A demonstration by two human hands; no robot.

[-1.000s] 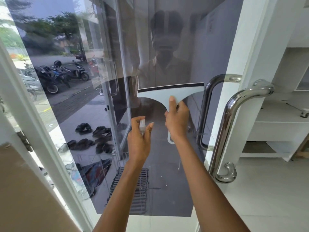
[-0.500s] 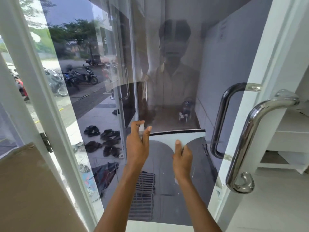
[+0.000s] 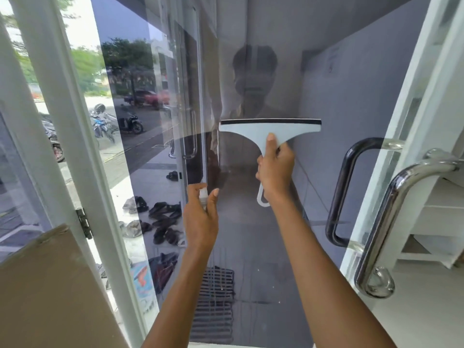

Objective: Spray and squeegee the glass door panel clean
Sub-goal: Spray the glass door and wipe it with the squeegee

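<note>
**Squeegee on Glass, Spray Bottle Held Below**

The right hand point(image 3: 275, 169) grips the squeegee point(image 3: 270, 129) by its handle, fingers wrapped and thumb extended up the neck. The black blade lies level against the glass door panel point(image 3: 326, 84) at mid-height. The left hand point(image 3: 200, 217), lower and to the left, curls its fingers round a small spray bottle point(image 3: 204, 194). The steel door handle point(image 3: 391, 209) stands to the right.

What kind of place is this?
Probably the front entrance of a building by a street: a glass door with a steel handle, sandals left on the floor outside, and motorbikes parked beyond.
</note>
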